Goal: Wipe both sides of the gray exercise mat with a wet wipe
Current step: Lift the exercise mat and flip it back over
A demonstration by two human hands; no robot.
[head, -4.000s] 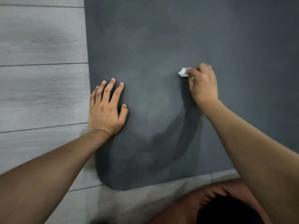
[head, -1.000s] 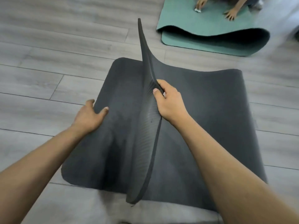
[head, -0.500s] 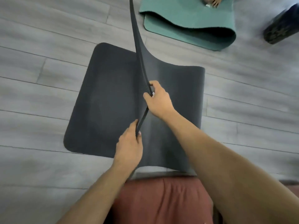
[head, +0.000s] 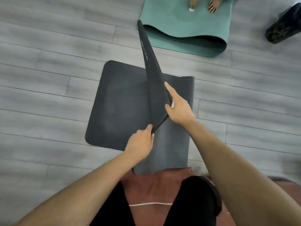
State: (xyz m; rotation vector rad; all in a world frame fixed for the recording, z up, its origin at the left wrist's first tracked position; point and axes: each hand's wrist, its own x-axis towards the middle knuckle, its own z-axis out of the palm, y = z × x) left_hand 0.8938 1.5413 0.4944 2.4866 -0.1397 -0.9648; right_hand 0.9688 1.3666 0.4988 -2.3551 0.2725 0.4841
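The gray mat (head: 120, 108) lies on the floor (head: 40, 79), one end lifted toward 12 o'clock. The left hand (head: 140, 145) pinches its edge. At 2 o'clock from it, the right hand (head: 179, 110) grips this edge too, index finger straight, with a white wipe (head: 172, 104).

I see the gray mat (head: 120, 108) lying partly flat on the floor, its near end lifted into a tall upright flap; a white wipe (head: 172, 104) shows at the flap's edge.

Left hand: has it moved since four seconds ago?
Yes. The left hand has left the gray mat's flat left edge and now pinches its raised edge near the middle.
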